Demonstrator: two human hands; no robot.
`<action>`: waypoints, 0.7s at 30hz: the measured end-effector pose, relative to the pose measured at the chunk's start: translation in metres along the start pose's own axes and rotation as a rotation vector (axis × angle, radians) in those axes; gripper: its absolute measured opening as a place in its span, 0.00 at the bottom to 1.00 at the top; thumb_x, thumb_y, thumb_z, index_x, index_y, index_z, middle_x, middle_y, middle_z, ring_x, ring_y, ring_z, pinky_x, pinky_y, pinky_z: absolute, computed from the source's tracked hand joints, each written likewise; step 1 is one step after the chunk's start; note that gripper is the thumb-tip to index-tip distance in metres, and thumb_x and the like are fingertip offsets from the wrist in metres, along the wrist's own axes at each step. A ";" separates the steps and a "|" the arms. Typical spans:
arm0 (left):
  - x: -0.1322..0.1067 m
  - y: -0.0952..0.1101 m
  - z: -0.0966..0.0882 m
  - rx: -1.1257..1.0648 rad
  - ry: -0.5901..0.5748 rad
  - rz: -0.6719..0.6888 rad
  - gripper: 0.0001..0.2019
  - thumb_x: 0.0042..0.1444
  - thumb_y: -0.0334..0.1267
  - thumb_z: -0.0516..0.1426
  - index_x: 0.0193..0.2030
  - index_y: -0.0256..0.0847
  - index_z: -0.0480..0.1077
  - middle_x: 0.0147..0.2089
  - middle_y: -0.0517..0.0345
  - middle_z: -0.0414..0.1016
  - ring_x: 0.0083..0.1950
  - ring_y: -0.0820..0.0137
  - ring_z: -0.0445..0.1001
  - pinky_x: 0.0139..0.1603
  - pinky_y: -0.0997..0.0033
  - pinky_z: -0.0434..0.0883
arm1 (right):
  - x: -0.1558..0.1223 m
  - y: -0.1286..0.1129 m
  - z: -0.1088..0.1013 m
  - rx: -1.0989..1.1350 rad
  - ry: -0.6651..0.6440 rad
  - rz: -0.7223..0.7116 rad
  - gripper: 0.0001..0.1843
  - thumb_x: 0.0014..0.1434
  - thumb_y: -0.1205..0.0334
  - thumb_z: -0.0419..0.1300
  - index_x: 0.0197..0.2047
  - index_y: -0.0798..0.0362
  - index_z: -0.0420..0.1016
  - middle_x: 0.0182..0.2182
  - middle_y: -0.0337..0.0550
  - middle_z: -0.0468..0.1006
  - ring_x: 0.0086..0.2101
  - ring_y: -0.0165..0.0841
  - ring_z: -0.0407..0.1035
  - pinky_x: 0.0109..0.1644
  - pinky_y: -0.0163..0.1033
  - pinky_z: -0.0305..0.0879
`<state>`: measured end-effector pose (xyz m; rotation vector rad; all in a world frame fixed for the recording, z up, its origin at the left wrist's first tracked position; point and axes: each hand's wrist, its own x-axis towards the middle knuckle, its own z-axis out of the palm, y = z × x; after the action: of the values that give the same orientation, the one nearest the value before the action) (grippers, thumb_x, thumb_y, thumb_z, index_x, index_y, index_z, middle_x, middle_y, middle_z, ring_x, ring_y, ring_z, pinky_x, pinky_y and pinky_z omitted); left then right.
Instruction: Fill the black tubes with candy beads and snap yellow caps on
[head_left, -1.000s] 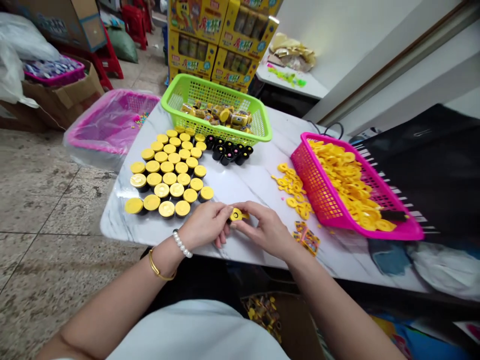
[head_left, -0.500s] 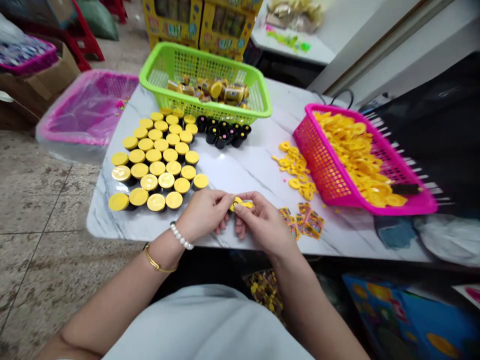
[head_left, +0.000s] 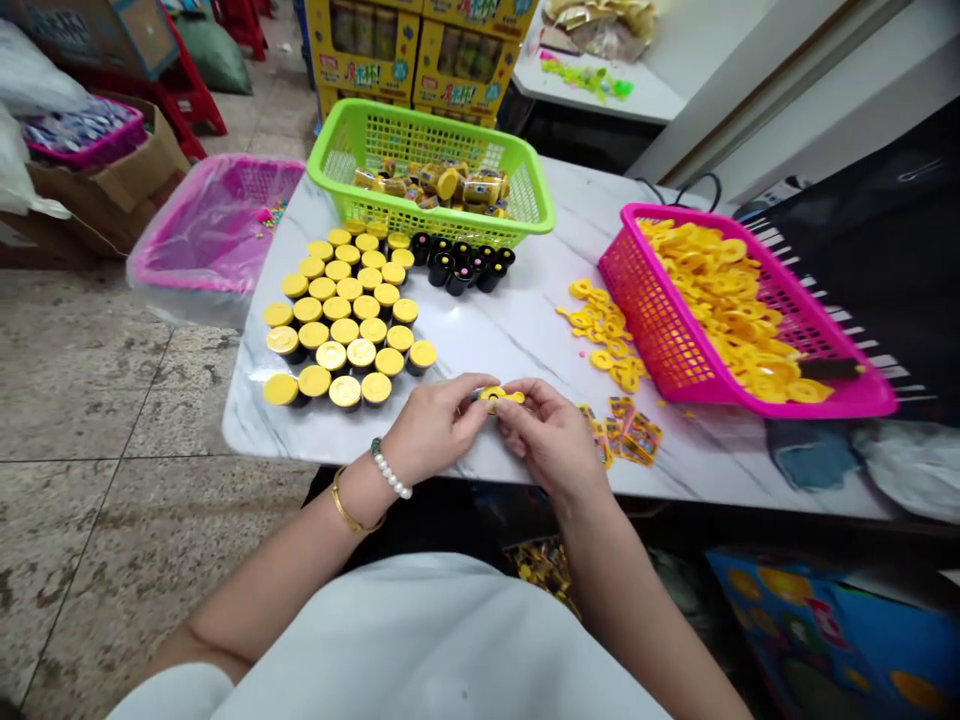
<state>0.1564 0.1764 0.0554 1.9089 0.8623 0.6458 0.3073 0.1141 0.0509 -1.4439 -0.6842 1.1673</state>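
My left hand point(head_left: 433, 427) and my right hand point(head_left: 551, 435) meet at the table's near edge, both pinched on one small yellow lid point(head_left: 501, 397) between their fingertips. To the left stands a block of several black pots with yellow lids point(head_left: 345, 320). A few open black pots point(head_left: 463, 265) stand further back. Loose yellow lids point(head_left: 606, 335) lie to the right of my hands, with small printed stickers point(head_left: 626, 437) beside my right hand.
A green basket point(head_left: 431, 140) with wrapped pots sits at the back of the marble table point(head_left: 487, 345). A pink basket point(head_left: 750, 385) full of yellow lids stands at the right. A pink bin point(head_left: 206, 235) in plastic is on the floor at the left; yellow cartons point(head_left: 420, 50) behind.
The camera has shifted, so the table sits differently in the picture. Both hands stay together on the yellow lid, turning it slightly between the fingers.
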 end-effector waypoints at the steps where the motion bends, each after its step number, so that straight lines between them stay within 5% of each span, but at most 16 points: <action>1: 0.000 -0.001 0.001 0.008 0.003 0.033 0.13 0.62 0.33 0.55 0.51 0.39 0.74 0.36 0.56 0.79 0.35 0.71 0.75 0.39 0.73 0.70 | -0.001 0.000 -0.001 0.008 0.000 -0.004 0.20 0.46 0.53 0.73 0.37 0.52 0.71 0.19 0.30 0.69 0.15 0.20 0.57 0.16 0.27 0.50; 6: 0.001 -0.006 0.003 0.033 0.055 0.070 0.14 0.64 0.32 0.51 0.53 0.37 0.73 0.47 0.50 0.79 0.47 0.67 0.76 0.52 0.67 0.71 | -0.003 -0.003 -0.004 0.031 -0.013 0.030 0.18 0.45 0.55 0.72 0.36 0.53 0.73 0.17 0.33 0.71 0.15 0.23 0.62 0.16 0.28 0.55; 12: 0.000 -0.007 0.002 0.016 -0.032 0.059 0.24 0.54 0.40 0.64 0.57 0.36 0.69 0.55 0.46 0.69 0.31 0.76 0.71 0.43 0.68 0.73 | 0.000 -0.006 0.000 0.047 0.004 0.095 0.20 0.42 0.50 0.73 0.28 0.53 0.69 0.17 0.34 0.73 0.14 0.26 0.65 0.12 0.29 0.61; 17: 0.004 -0.005 0.002 0.039 -0.030 0.038 0.15 0.52 0.32 0.64 0.47 0.36 0.73 0.42 0.54 0.75 0.32 0.73 0.69 0.39 0.71 0.70 | 0.004 -0.014 -0.003 -0.163 -0.051 0.091 0.22 0.46 0.46 0.70 0.28 0.53 0.68 0.18 0.38 0.74 0.18 0.29 0.70 0.14 0.29 0.63; 21: 0.003 -0.003 -0.003 -0.054 -0.068 0.032 0.10 0.54 0.34 0.63 0.43 0.35 0.75 0.34 0.58 0.74 0.30 0.74 0.67 0.34 0.74 0.65 | 0.004 -0.030 -0.014 -0.365 -0.148 -0.086 0.20 0.50 0.47 0.69 0.38 0.54 0.75 0.27 0.41 0.77 0.26 0.31 0.73 0.23 0.32 0.70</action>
<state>0.1553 0.1815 0.0540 1.8890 0.7653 0.6139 0.3272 0.1187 0.0772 -1.6198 -1.0963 1.1292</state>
